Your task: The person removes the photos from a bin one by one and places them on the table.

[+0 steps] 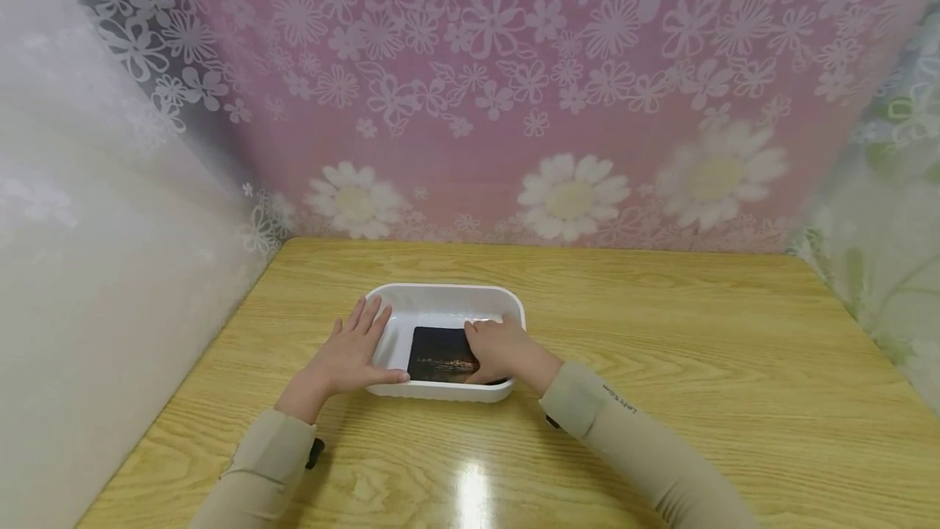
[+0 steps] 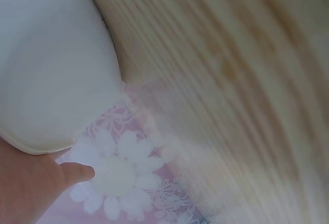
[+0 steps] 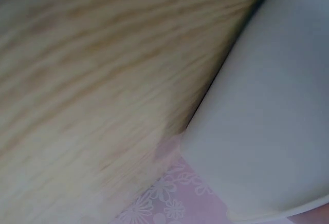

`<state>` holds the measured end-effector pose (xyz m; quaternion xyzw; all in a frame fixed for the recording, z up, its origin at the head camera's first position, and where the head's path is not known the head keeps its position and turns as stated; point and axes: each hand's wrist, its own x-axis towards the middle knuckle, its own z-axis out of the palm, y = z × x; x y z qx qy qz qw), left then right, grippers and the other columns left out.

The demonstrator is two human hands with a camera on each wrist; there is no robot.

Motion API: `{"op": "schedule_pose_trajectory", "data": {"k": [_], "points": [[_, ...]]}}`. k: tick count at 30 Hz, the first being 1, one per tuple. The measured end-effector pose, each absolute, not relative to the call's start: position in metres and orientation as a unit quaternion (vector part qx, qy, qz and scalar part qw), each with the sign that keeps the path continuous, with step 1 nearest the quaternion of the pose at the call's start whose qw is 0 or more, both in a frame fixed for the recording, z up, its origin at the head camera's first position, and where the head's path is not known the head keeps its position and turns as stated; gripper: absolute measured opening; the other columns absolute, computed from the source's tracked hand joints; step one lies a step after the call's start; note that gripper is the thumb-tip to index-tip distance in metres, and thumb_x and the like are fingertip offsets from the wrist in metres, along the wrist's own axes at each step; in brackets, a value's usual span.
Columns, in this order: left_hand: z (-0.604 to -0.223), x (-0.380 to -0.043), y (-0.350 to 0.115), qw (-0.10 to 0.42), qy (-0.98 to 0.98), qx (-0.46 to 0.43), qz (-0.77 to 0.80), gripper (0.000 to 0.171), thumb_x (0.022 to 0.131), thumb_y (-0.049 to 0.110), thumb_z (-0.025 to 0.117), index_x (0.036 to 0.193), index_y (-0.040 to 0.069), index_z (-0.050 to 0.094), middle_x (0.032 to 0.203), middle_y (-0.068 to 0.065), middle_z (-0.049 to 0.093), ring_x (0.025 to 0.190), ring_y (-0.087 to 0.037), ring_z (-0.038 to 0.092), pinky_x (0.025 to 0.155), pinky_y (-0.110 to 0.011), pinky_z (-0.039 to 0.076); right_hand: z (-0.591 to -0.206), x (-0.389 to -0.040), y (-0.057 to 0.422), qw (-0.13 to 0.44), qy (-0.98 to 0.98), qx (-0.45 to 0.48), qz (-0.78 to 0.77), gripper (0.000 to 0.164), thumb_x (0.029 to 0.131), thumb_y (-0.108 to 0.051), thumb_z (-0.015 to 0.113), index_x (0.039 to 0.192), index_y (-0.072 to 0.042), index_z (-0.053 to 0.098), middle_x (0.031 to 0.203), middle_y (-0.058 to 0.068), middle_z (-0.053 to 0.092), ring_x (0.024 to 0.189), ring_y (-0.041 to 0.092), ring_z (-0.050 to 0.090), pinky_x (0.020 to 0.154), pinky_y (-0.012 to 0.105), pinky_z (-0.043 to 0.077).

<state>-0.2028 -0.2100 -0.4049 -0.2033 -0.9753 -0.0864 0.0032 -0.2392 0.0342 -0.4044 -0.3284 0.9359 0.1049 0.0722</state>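
The left hand (image 1: pixel 348 353) lay flat with its fingers straight and slightly spread, resting over the left rim of a white tray (image 1: pixel 441 294); its thumb ran along the tray's near edge and it gripped nothing. In the left wrist view, the same hand (image 2: pixel 31 185) showed only as a palm edge and a thumb tip beside the tray's pale outer wall (image 2: pixel 51 70). The right hand (image 1: pixel 502 349) reached into the tray from the right, its fingers bent down over the right-hand part of a dark card (image 1: pixel 439 353); whether they pinched the card's edge or merely pressed on it could not be told, since the fingertips were hidden under the knuckles. The card lay flat on the tray floor, in the near half, between the two hands, touching the right one and just beside the left. It looked almost square, with its edges running parallel to the tray's walls, so that no long axis could be told; a faint line of pale marks crossed its lower part. The tray, a rounded rectangle, stood with its long axis across the person's front, on a wooden table (image 1: pixel 698 349), left of centre. The right wrist view gave only the tray's outer wall (image 3: pixel 267 106), blurred wood grain and a strip of pink flowered backdrop (image 1: pixel 514 64).
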Motion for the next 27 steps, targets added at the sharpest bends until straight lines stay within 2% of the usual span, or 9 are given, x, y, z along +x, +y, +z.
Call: {"op": "schedule_pose_trajectory", "data": {"k": [7, 11, 15, 20, 27], "points": [[-0.405, -0.203, -0.210, 0.000, -0.975, -0.202, -0.087, 0.106, 0.069, 0.073, 0.048, 0.142, 0.004, 0.015, 0.146, -0.015, 0.004, 0.132, -0.033, -0.004, 0.095, -0.062, 0.014, -0.405, -0.241, 0.032, 0.059, 0.941, -0.319, 0.099, 0.086, 0.065, -0.069, 0.058, 0.124, -0.008, 0.048, 0.107, 0.004, 0.056, 0.094, 0.020, 0.055, 0.075, 0.041, 0.044], [-0.406, -0.204, -0.211, -0.004, -0.976, -0.201, -0.090, 0.108, 0.068, 0.075, 0.047, 0.142, 0.004, 0.014, 0.147, -0.014, 0.003, 0.132, -0.032, -0.006, 0.095, -0.062, 0.014, -0.406, -0.241, 0.033, 0.049, 0.941, -0.320, 0.096, 0.086, 0.064, -0.069, 0.059, 0.124, -0.009, 0.048, 0.108, 0.003, 0.056, 0.096, 0.021, 0.053, 0.079, 0.046, 0.040], [-0.407, -0.205, -0.211, -0.005, -0.975, -0.201, -0.097, 0.108, 0.067, 0.074, 0.048, 0.142, 0.004, 0.014, 0.147, -0.014, 0.003, 0.132, -0.031, -0.007, 0.095, -0.062, 0.013, -0.403, -0.242, 0.034, 0.016, 0.939, -0.334, 0.073, 0.078, 0.062, -0.065, 0.065, 0.115, -0.009, 0.053, 0.098, 0.003, 0.056, 0.091, 0.021, 0.053, 0.079, 0.048, 0.036], [-0.407, -0.205, -0.211, -0.008, -0.975, -0.200, -0.096, 0.108, 0.068, 0.074, 0.048, 0.142, 0.004, 0.014, 0.147, -0.014, 0.003, 0.132, -0.031, -0.006, 0.095, -0.062, 0.013, -0.399, -0.242, 0.037, -0.036, 0.931, -0.359, 0.055, 0.060, 0.068, -0.055, 0.067, 0.107, -0.012, 0.058, 0.089, 0.001, 0.056, 0.081, 0.019, 0.054, 0.070, 0.040, 0.041], [-0.407, -0.205, -0.211, -0.008, -0.975, -0.204, -0.091, 0.107, 0.069, 0.073, 0.048, 0.142, 0.003, 0.013, 0.147, -0.015, 0.003, 0.131, -0.034, -0.004, 0.095, -0.062, 0.013, -0.393, -0.243, 0.041, -0.040, 0.926, -0.371, -0.052, 0.044, 0.076, -0.031, 0.070, 0.112, -0.009, 0.059, 0.099, 0.004, 0.058, 0.088, 0.019, 0.056, 0.074, 0.033, 0.045]]}}
